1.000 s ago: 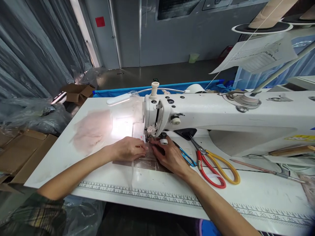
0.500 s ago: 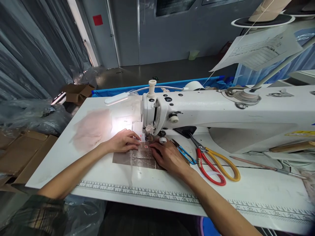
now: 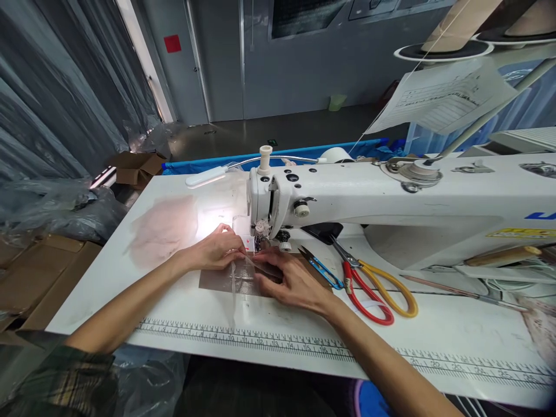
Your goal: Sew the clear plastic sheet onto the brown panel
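Note:
A thin, see-through strip of fabric (image 3: 245,282) lies over a brown panel (image 3: 216,280) on the machine bed, just in front of the presser foot and needle area (image 3: 261,243). With fingertips pinched together, my left hand (image 3: 219,249) grips the strip's edge left of the foot. My right hand (image 3: 291,279) is to the right, thumb and fingers around a raised fold of the same fabric; the fingertips are partly hidden. The white sewing machine (image 3: 339,194) stands directly behind both hands. Its needle tip cannot be made out.
Blue thread snips (image 3: 324,269) and red-and-yellow-handled scissors (image 3: 369,284) lie right of my right hand. A pale pink sheer cloth (image 3: 165,229) rests on the left. A printed ruler (image 3: 260,341) runs along the front edge. A lit lamp (image 3: 206,176) shines by the machine head.
My right hand has shifted slightly and its fingers have spread, lifting a fold of the sheer fabric. My left fingers have drawn into a pinch. The view has turned a little to the right.

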`<state>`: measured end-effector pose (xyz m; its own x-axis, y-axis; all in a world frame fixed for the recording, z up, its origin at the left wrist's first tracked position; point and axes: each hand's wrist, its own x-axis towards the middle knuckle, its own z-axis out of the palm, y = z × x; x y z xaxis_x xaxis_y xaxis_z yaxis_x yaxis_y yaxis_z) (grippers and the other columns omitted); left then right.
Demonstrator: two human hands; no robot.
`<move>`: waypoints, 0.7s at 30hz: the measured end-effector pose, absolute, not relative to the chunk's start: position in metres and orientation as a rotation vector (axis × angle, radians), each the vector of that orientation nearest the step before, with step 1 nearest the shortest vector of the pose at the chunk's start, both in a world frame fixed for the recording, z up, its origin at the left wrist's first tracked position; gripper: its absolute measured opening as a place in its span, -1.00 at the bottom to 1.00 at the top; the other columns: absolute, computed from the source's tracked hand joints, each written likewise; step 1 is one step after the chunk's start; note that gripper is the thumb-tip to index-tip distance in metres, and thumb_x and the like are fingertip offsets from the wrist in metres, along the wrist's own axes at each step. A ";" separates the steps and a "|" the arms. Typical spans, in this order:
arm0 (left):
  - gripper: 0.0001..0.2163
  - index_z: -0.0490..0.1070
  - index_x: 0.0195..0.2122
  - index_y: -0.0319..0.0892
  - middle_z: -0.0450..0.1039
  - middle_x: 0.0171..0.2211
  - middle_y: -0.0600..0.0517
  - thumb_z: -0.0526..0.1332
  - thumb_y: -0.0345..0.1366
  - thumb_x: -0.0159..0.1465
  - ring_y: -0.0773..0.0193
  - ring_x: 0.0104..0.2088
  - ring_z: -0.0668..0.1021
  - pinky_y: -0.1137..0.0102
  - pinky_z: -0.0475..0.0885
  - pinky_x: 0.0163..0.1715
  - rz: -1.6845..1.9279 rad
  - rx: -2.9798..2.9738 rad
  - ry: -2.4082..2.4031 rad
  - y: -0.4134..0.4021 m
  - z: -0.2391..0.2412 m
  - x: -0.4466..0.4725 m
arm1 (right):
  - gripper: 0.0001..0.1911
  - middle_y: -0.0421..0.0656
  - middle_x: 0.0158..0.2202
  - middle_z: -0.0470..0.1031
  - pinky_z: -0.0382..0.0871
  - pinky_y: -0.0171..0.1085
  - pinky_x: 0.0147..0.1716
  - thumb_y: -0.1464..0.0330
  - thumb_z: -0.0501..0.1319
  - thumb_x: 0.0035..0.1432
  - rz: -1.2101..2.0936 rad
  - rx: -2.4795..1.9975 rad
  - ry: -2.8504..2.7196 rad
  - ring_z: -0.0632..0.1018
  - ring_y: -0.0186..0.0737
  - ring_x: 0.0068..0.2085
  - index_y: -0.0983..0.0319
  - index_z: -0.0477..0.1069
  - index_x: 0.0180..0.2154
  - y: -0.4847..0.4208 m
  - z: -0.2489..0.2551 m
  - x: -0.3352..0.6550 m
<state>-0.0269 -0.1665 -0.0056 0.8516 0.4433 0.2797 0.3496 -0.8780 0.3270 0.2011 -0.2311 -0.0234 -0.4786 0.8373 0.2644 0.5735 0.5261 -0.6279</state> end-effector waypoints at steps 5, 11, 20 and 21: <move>-0.79 0.45 -0.22 -0.19 0.53 -0.37 0.06 0.04 -0.29 0.40 0.34 -0.38 0.46 0.30 0.29 -0.12 0.445 2.731 0.599 -0.182 0.008 -0.032 | -0.66 -0.16 -0.49 0.44 0.32 -0.25 -0.43 0.12 0.11 0.22 0.946 -1.277 -2.050 0.44 -0.24 -0.46 0.25 0.42 -0.34 -0.242 -0.017 0.181; -0.72 0.48 -0.29 -0.24 0.51 -0.44 0.03 0.16 -0.11 0.33 0.34 -0.44 0.50 0.49 0.34 -0.44 0.285 2.142 0.903 -0.190 0.030 -0.052 | -0.57 -0.16 -0.42 0.49 0.35 -0.32 -0.57 -0.04 0.12 0.16 1.813 -1.148 -1.573 0.56 -0.21 -0.44 0.21 0.29 -0.35 -0.256 -0.022 0.182; -0.86 0.50 -0.19 -0.18 0.46 -0.17 -0.07 0.21 -0.28 0.28 0.18 -0.24 0.52 0.37 0.39 -0.27 0.035 2.748 1.067 -0.118 0.001 -0.010 | -0.77 0.04 -0.03 0.48 0.44 -0.18 -0.21 0.42 0.10 0.25 0.237 -1.389 -2.460 0.54 -0.05 -0.11 0.27 0.44 -0.08 -0.235 -0.032 0.180; -0.81 0.48 -0.15 -0.17 0.44 -0.11 -0.08 0.26 -0.23 0.25 0.14 -0.17 0.51 0.35 0.39 -0.20 0.057 2.771 1.058 -0.109 -0.002 -0.007 | -0.75 0.03 -0.01 0.48 0.43 -0.15 -0.12 0.44 0.09 0.25 0.221 -1.292 -2.467 0.52 -0.05 -0.06 0.27 0.45 -0.07 -0.233 -0.037 0.182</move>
<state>-0.0071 -0.1092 -0.0018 0.7468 0.6645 -0.0261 0.6578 -0.7324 0.1758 0.1815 -0.2330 -0.0371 -0.5251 0.8193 0.2303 0.7653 0.5730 -0.2933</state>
